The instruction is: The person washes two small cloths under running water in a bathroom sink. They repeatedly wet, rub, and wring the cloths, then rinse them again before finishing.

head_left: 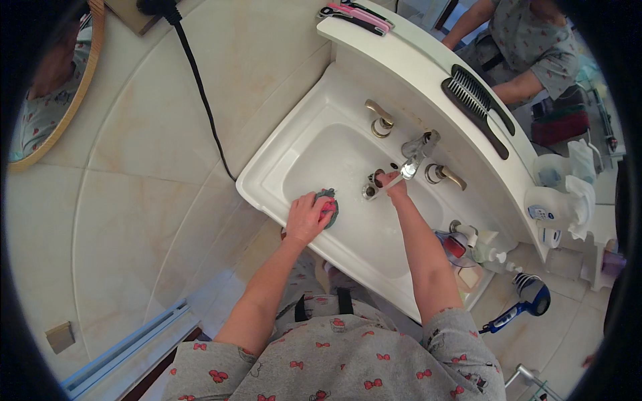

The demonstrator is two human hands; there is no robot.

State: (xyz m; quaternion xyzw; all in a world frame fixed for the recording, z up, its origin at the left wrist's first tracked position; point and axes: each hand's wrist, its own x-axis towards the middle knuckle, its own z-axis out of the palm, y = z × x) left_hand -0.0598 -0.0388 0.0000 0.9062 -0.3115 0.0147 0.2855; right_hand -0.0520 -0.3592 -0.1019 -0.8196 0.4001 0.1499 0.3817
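Note:
My left hand (307,217) is closed around a pink and dark green scrubbing sponge (328,208), pressed on the near left part of the white sink (263,179). Under the faucet (417,154), where a stream of water runs, my right hand (392,184) has its fingers around a small round metal piece that looks like a drain stopper (378,178). Just beside those fingers lies the metal drain (368,192). Part of the stopper is hidden by my fingers.
Two lever handles (380,119) flank the faucet. A black comb-like hairbrush (476,110) rests on the white ledge (414,50) below a mirror. Soap bottles (491,254) stand at the right corner, with a blue hair dryer (528,297) beyond. A black cord (200,90) hangs along the left wall.

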